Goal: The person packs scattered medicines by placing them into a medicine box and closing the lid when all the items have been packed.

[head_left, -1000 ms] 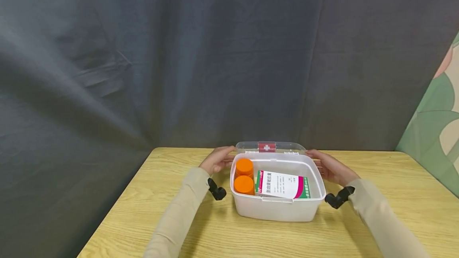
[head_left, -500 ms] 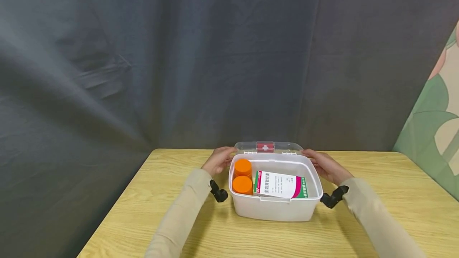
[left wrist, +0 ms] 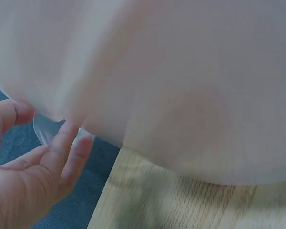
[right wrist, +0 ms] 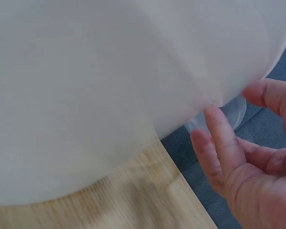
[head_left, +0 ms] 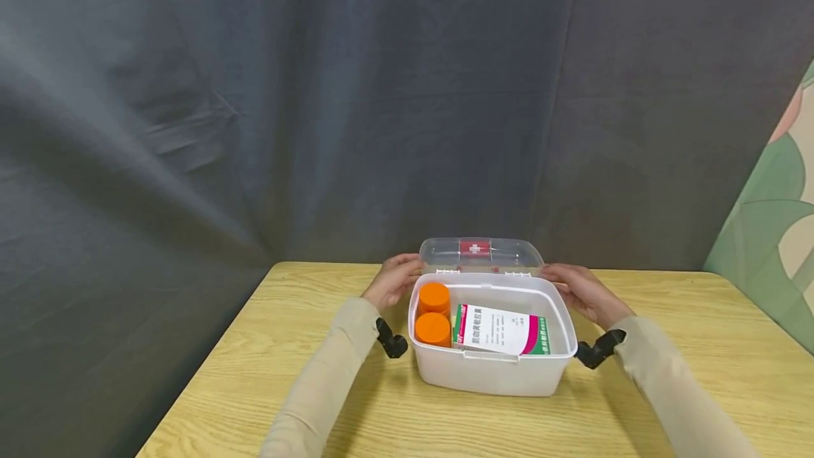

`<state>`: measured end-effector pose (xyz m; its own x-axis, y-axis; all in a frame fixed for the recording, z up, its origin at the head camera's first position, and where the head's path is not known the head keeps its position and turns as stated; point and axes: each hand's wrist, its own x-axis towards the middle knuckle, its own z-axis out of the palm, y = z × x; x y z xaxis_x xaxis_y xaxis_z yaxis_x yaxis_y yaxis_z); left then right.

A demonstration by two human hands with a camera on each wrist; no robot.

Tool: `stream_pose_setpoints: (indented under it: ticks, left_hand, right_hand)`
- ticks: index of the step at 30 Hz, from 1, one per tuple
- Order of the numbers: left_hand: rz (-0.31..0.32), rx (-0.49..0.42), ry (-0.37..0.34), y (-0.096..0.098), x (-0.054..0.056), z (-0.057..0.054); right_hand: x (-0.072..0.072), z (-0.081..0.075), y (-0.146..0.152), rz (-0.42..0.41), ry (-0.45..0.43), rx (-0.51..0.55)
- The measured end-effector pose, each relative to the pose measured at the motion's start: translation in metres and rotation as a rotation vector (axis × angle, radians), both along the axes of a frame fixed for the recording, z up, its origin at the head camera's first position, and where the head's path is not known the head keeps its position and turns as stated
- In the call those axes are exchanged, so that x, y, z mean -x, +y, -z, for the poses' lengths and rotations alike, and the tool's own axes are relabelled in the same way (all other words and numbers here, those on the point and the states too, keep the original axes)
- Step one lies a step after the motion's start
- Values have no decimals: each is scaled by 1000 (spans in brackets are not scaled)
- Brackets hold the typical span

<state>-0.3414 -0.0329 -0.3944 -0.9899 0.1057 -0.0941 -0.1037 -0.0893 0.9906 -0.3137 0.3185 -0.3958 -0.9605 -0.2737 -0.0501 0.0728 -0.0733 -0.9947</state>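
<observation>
A white plastic first-aid box (head_left: 483, 377) stands on the table with its clear lid (head_left: 511, 254) swung back at the rear hinges. The lid bears a red label with a white cross. At its left edge my left hand (head_left: 396, 281) pinches the lid with thumb and fingers. My right hand (head_left: 585, 293) grips the opposite edge in the same way. Inside the box, two orange-capped bottles (head_left: 434, 329) stand along the left wall. A white, green and magenta medicine carton (head_left: 499, 329) lies beside them. In both wrist views the box wall (left wrist: 190, 95) covers most of the picture.
The wood-grain table (head_left: 254, 387) extends to both sides and in front of the box. A dark grey curtain (head_left: 407, 104) hangs behind the table's far edge. At the far right is a green and pink leaf-patterned surface (head_left: 769, 182).
The lid has come up from lying low behind the box, so more of it shows above the rear rim. Both hands have stayed at its edges, the left rising slightly. The box's contents are unchanged.
</observation>
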Motion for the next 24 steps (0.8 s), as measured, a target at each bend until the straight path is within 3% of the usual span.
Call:
stream_pose_setpoints:
  ticks: [8, 15, 24]
  left_hand:
    - [17, -41, 39, 0, -2, -3]
    - [32, -68, 96, -2, 0, -5]
    - [70, -67, 114, -3, -1, -7]
  right_hand:
    - [-2, -3, 2, 12, 37, -58]
    - [-1, -5, 5, -28, 104, -14]
    - [-2, -4, 2, 31, 155, -126]
